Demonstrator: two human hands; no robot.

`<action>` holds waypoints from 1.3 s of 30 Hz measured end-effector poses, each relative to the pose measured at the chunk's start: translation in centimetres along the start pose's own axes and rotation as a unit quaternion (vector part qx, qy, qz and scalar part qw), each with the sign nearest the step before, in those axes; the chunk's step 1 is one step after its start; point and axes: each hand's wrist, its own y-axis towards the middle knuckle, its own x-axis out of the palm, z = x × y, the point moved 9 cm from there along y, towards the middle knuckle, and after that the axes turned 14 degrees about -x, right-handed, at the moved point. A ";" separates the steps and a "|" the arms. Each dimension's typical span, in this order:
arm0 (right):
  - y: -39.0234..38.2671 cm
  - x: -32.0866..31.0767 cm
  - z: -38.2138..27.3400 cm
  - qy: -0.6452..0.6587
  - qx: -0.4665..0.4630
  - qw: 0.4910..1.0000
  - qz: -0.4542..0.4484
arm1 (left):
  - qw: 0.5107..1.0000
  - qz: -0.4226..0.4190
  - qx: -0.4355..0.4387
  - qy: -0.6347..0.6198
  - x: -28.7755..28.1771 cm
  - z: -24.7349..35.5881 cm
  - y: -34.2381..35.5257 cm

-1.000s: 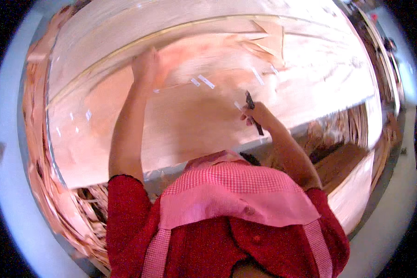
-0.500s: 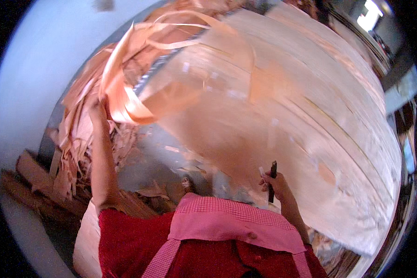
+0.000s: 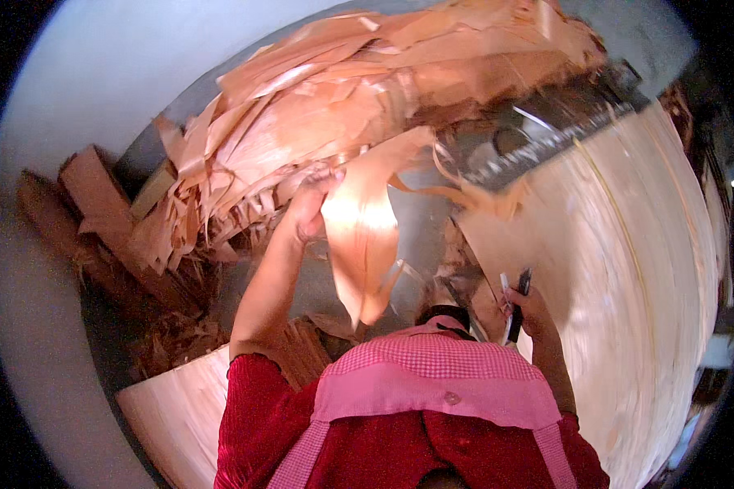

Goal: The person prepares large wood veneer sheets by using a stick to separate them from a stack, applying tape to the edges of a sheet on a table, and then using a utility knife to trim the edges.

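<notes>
My left hand [image 3: 312, 204] is closed on the edge of a torn piece of thin wood veneer [image 3: 359, 232], which hangs down to a point and catches the light. Narrow curled strips trail from its right side. My right hand [image 3: 532, 308] is closed round a slim dark tool [image 3: 518, 308], held upright beside a large stack of pale veneer sheets [image 3: 612, 244]. A thin white stick [image 3: 505, 284] shows next to the tool in the same hand. The tool's exact kind cannot be made out.
A big heap of torn veneer scraps [image 3: 326, 106] lies against the pale wall [image 3: 179, 41]. Dark wooden boards [image 3: 106, 196] lean at the left. Another pale sheet stack [image 3: 179, 407] is at lower left. A dark metal frame [image 3: 538, 134] borders the right stack at the back.
My view has turned left, toward the scrap heap. The veneer piece, still in my left hand, has swung from a wide loop into a downward hang. My right hand keeps the dark tool.
</notes>
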 end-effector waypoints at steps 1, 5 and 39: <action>2.2 1.0 0.4 0.009 0.034 0.999 -0.007 | 0.999 0.001 0.014 -0.044 -2.1 1.4 1.9; 13.3 5.7 -2.8 0.089 -0.006 0.996 0.014 | 0.970 -0.193 0.105 -0.108 -7.6 12.0 5.5; 32.8 9.7 -5.8 0.485 -0.227 0.509 0.674 | 0.320 -0.517 0.545 0.577 26.1 1.7 34.0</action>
